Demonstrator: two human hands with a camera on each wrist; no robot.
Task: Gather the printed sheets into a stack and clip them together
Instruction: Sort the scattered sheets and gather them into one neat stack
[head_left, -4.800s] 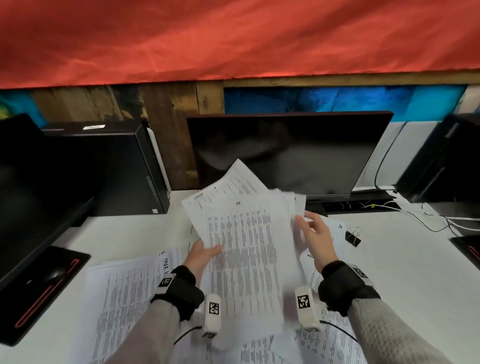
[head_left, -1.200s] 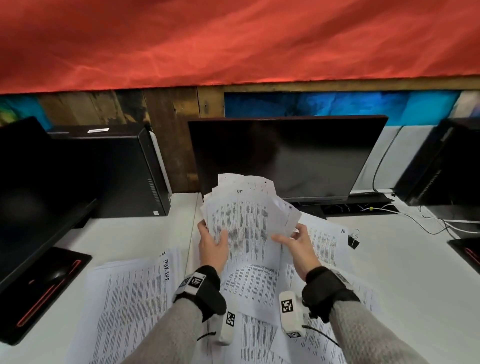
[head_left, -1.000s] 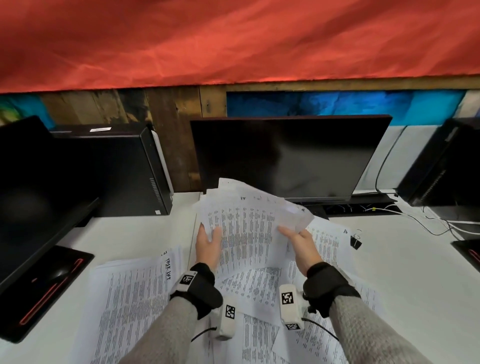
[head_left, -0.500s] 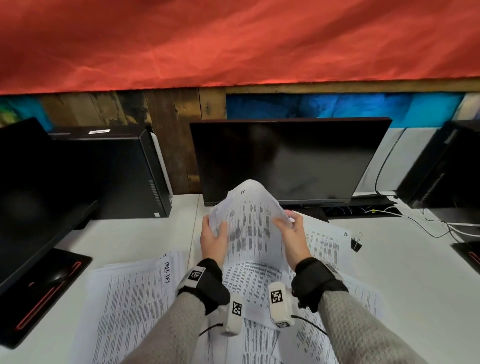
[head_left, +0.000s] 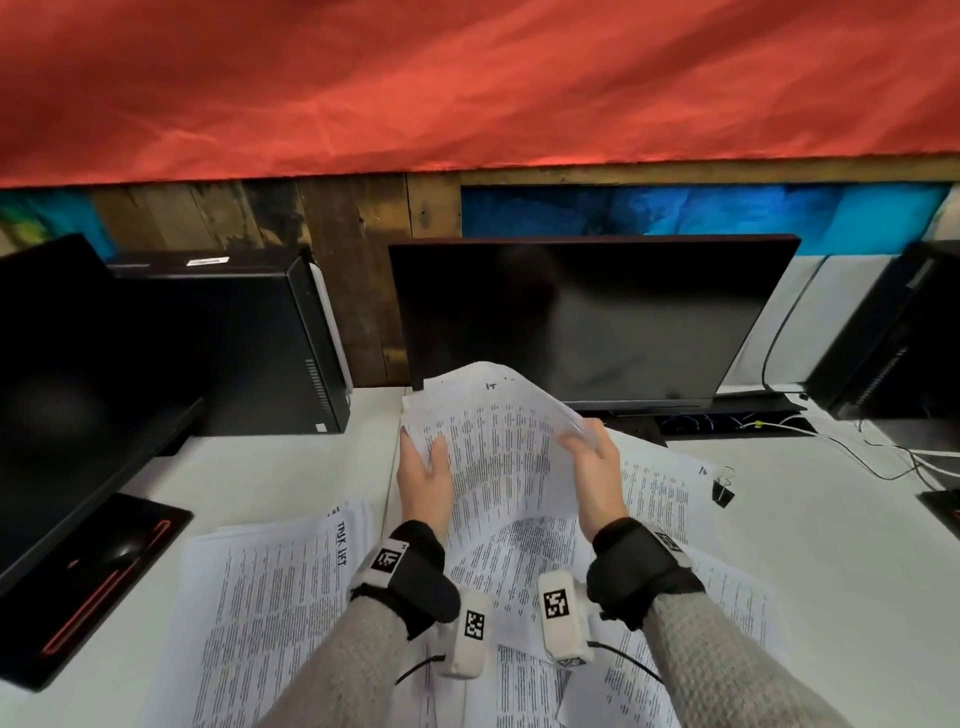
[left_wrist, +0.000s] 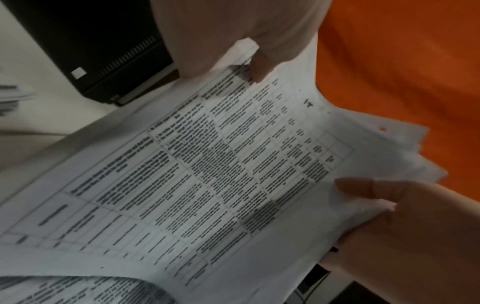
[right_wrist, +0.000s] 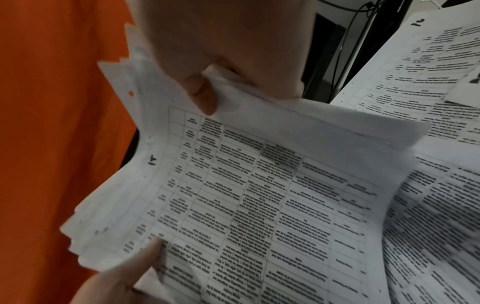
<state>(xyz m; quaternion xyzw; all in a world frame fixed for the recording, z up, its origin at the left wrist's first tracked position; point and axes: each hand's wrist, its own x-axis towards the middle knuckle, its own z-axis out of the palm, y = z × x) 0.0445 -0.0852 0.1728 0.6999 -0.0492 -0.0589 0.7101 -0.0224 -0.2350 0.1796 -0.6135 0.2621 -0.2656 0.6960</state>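
A bundle of printed sheets (head_left: 493, 447) stands bowed and upright over the white table, its top edges uneven. My left hand (head_left: 426, 460) grips its left edge, with the thumb (left_wrist: 259, 67) on the printed face. My right hand (head_left: 584, 441) pinches the upper right corner, thumb (right_wrist: 202, 94) in front and the corner folded over. The bundle (left_wrist: 233, 164) (right_wrist: 259, 195) fills both wrist views. More printed sheets lie loose on the table at the left (head_left: 275, 597) and under my right arm (head_left: 660, 488). A black binder clip (head_left: 723, 491) lies on the table right of the sheets.
A dark monitor (head_left: 587, 317) stands right behind the bundle. A black computer tower (head_left: 244, 343) and another monitor (head_left: 67, 374) are at the left. More dark equipment (head_left: 893, 332) and cables (head_left: 883, 457) are at the back right. A red cloth (head_left: 467, 78) hangs above.
A second ago the sheets were fanned wide between my hands. Both hands have moved inward and squeezed them into a narrower, upright bundle. The clip has not moved.
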